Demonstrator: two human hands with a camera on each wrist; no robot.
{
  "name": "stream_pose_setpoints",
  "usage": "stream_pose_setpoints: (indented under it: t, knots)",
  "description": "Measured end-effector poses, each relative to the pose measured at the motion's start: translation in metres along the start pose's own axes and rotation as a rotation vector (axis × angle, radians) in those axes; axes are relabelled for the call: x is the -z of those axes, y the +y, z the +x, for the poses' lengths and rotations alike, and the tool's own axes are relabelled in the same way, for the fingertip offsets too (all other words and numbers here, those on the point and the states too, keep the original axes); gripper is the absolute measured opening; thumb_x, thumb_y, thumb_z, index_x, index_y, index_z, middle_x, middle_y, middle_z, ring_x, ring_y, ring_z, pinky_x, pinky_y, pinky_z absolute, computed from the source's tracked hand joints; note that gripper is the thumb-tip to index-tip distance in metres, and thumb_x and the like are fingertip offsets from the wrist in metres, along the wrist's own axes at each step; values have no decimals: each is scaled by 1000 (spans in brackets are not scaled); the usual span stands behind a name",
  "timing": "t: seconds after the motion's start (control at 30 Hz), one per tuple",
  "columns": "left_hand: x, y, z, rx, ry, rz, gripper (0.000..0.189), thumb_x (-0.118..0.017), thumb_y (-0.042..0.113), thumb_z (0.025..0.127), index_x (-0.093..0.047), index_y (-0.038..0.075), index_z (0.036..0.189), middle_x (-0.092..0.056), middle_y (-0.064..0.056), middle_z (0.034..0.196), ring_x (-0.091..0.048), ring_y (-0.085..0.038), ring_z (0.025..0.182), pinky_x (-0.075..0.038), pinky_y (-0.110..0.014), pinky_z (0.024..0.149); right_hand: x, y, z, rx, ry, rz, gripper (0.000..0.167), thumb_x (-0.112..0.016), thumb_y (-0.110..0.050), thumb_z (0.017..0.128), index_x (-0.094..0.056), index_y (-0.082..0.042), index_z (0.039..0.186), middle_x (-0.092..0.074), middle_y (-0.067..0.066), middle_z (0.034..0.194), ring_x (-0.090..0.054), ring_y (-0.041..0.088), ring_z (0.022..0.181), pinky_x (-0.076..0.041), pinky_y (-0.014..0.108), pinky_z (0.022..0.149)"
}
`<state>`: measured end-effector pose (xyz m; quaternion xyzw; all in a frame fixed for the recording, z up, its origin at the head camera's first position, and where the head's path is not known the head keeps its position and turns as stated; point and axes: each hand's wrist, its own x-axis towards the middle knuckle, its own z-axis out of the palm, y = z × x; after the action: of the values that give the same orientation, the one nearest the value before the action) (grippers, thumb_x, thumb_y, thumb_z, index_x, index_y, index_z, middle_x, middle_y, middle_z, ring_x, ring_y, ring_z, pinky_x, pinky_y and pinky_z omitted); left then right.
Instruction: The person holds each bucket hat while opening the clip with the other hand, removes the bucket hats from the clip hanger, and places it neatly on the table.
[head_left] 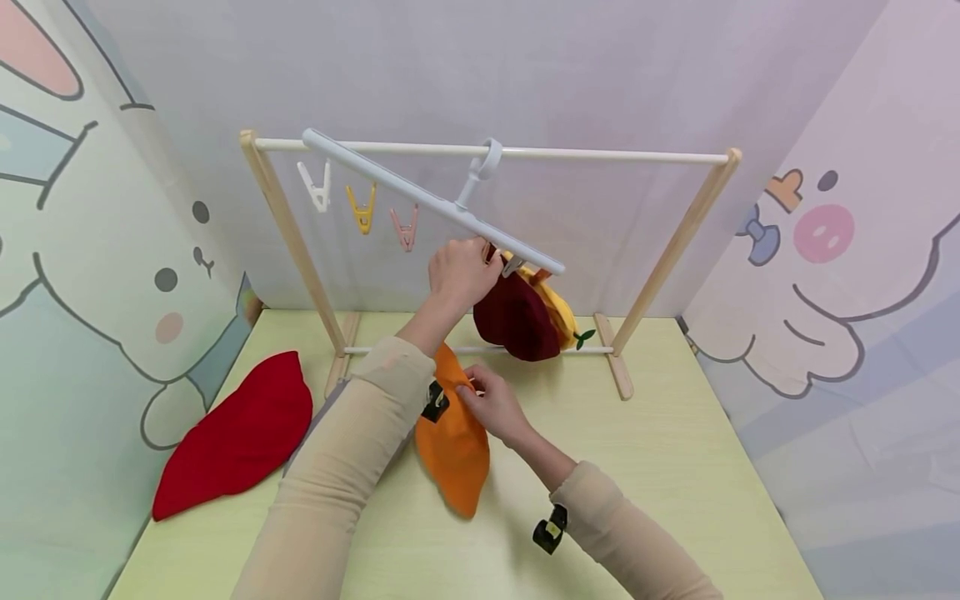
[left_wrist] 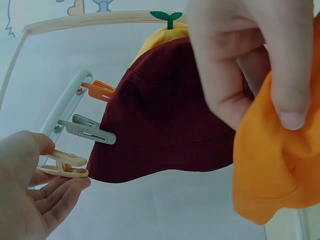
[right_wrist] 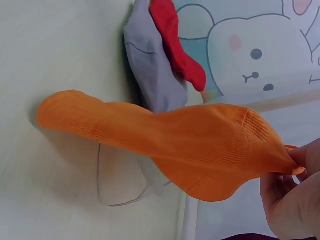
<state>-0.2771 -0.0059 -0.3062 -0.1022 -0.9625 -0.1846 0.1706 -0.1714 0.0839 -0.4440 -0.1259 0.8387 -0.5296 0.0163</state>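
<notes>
My left hand is raised to the white hanger, pinching a cream clothespin between thumb and fingers. Right beside it hangs a dark maroon bucket hat, held by a grey clip. Behind that one, an orange clip meets a yellow hat with a green sprout on top. Lower down, my right hand pinches the edge of an orange bucket hat, which droops from the fingers over the table. A thin cord loop hangs under the orange hat in the right wrist view.
The hanger hooks on the white bar of a wooden-legged rack. White, yellow and pink clothespins hang from its left half. On the table's left lie a red hat and a grey hat, partly behind my left arm.
</notes>
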Motion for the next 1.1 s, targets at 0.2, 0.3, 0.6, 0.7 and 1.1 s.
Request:
stream_pose_setpoints:
  t: [0.2, 0.3, 0.6, 0.7, 1.1]
  knots:
    - [0, 0, 1, 9, -7, 1, 28, -48, 36, 91, -48, 17, 71, -45, -2, 56, -44, -19, 50, -29, -28, 43, 6, -11, -7, -41, -4, 71, 12, -57, -3, 88, -60, 4, 97, -63, 18, 93, -59, 27, 83, -50, 31, 68]
    - [1, 0, 1, 16, -13, 3, 28, -48, 36, 91, -48, 17, 71, -47, -2, 57, -46, -20, 52, -31, -29, 43, 5, 6, -4, -47, 17, 81, 12, -58, -5, 88, -61, 2, 97, -64, 16, 93, -60, 25, 82, -50, 28, 66]
    - [0, 0, 1, 6, -4, 2, 25, -49, 35, 90, -50, 17, 73, -47, -2, 57, -46, -20, 51, -30, -29, 44, 5, 43, 1, -104, 79, 71, 8, -60, -9, 87, -63, -7, 94, -64, 10, 89, -58, 15, 74, -50, 26, 61]
    - [-1, 0, 1, 5, -5, 2, 24, -49, 35, 90, -51, 17, 74, -46, -2, 57, -45, -20, 51, -30, -29, 44, 8, 49, 1, -126, 100, 62, 9, -61, -9, 86, -64, -7, 95, -64, 9, 89, -58, 15, 75, -49, 26, 62]
    - [-2, -1, 2, 4, -4, -9, 26, -50, 37, 90, -51, 17, 73, -41, 0, 54, -42, -18, 49, -28, -28, 44, 18, 68, -4, -194, 123, -83, 11, -63, -16, 86, -64, -12, 96, -65, 5, 89, -57, 16, 77, -49, 25, 64]
